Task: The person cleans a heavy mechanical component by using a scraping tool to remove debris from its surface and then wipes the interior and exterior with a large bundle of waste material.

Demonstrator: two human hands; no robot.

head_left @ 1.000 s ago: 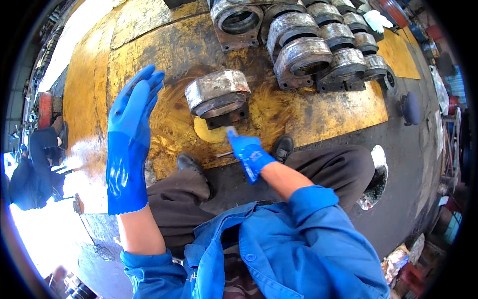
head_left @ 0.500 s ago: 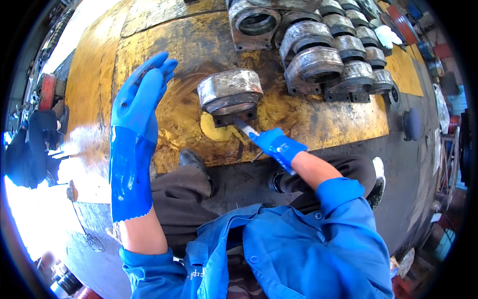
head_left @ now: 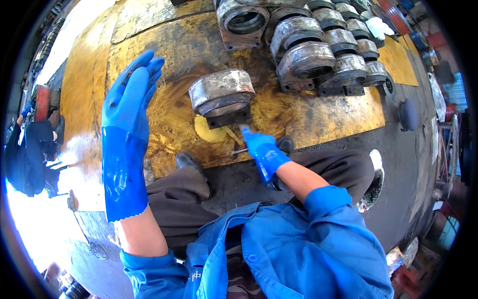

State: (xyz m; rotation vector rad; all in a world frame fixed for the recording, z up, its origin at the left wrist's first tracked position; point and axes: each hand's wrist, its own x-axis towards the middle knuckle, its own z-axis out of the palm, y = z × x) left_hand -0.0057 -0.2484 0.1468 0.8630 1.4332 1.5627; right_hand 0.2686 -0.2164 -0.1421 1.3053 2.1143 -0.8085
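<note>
A worn ring-shaped metal housing [head_left: 222, 94] with a dark flanged base rests on the yellow, oil-stained board [head_left: 338, 117] ahead of me. My left hand [head_left: 132, 92], in a long blue rubber glove, is raised to the left of the housing; its fingers stretch out and nothing is in them. My right hand [head_left: 262, 149], in a shorter-looking blue glove, is closed just in front of the base, on the near right. It grips a flat-bladed hand tool [head_left: 243, 127], of which only a little shows past the fingers; the exact kind is unclear.
Several similar metal housings [head_left: 306, 60] stand in rows at the far right. A thin metal rod [head_left: 240, 151] lies near the board's front edge, between my shoes. A round yellow patch [head_left: 209, 130] is beside the base. A dark round-topped object [head_left: 408, 114] stands at right.
My right hand has drawn slightly left and turned more upright, and the tool's blade shows less. The view has shifted a little; my left hand keeps its raised pose.
</note>
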